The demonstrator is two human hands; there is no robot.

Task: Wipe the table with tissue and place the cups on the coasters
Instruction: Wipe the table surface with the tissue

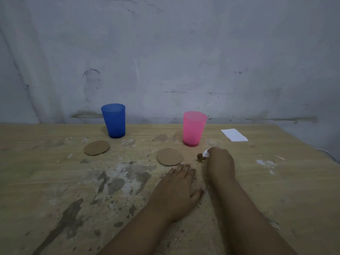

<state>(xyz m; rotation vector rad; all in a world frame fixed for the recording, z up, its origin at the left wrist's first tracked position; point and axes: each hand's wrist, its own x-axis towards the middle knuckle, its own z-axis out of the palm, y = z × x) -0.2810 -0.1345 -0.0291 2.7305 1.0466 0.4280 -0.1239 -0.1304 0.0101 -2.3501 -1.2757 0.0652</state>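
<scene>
Right hand (219,163), centre frame, is clutching crumpled white tissue (206,153); left hand (176,190) is lying flat, fingers straight, on worn wooden table (55,181).

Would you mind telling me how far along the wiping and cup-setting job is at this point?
Nothing looks finished. In hand: the right hand grips a wad of tissue against the table by a brown spot; the left hand rests flat. Left: the blue cup and pink cup stand on bare wood behind the two coasters, both empty. A spare folded tissue lies far right.
</scene>
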